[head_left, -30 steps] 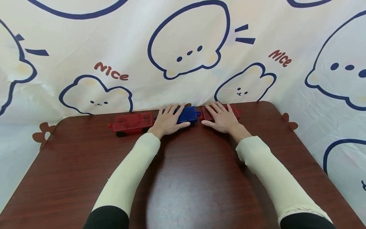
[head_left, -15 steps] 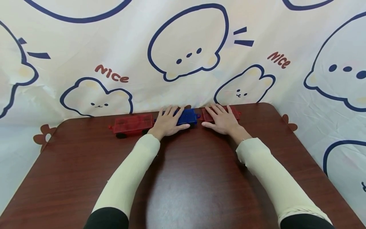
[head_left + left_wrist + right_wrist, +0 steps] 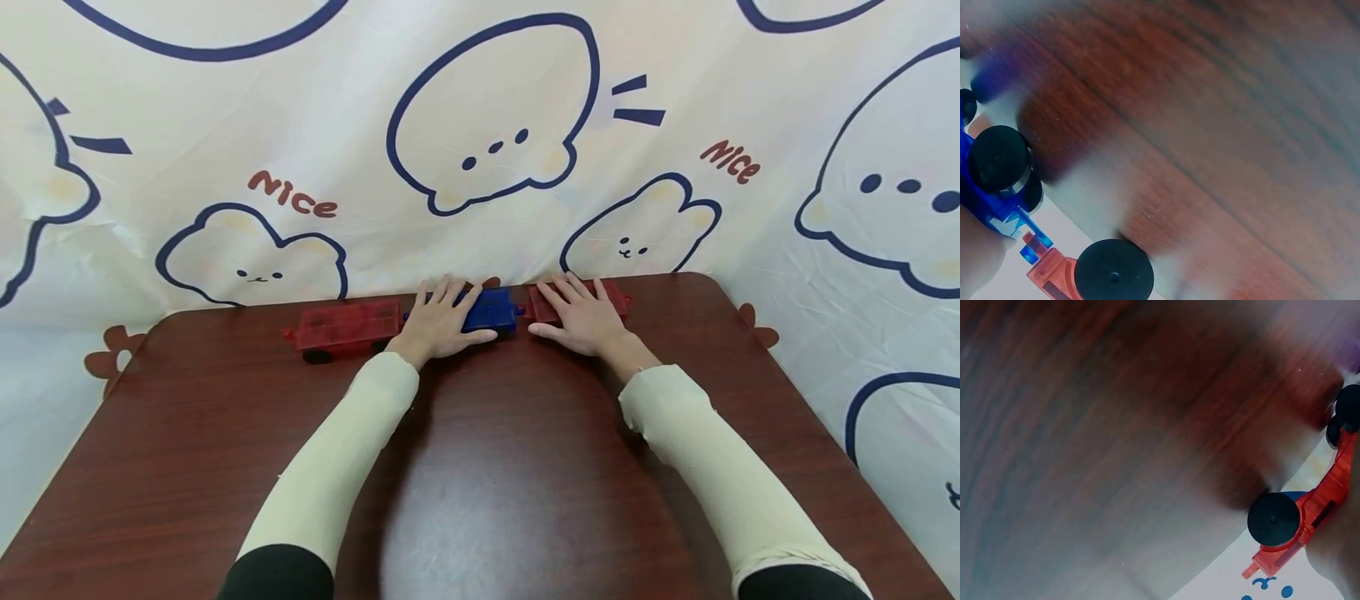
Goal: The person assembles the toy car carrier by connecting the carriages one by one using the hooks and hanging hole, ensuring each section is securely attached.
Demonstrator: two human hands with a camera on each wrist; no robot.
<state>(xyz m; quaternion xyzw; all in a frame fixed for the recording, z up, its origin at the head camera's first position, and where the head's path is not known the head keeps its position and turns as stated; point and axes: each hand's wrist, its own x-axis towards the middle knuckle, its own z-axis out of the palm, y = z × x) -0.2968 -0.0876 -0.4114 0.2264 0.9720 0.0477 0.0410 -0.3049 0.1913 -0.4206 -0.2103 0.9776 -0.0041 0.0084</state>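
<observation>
Three see-through plastic toy train cars with black wheels stand in a row along the table's far edge. On the blue car (image 3: 491, 310), in the middle, my left hand (image 3: 437, 323) lies with fingers spread, covering its left part. My right hand (image 3: 588, 318) rests the same way on the right red car (image 3: 542, 307), hiding much of it. To the left of my left hand stands the other red car (image 3: 348, 327), untouched. In the left wrist view a blue coupler (image 3: 1036, 240) meets the red car's end. A red hook (image 3: 1251, 570) sticks out in the right wrist view.
The dark brown wooden table (image 3: 480, 483) stretches from the cars toward me. Right behind its far edge hangs a white cloth (image 3: 480, 242) printed with blue cartoon outlines, which also closes off both sides.
The scene sits slightly lower in the head view, as the camera has tilted a little. Both hands and all the train cars keep their places.
</observation>
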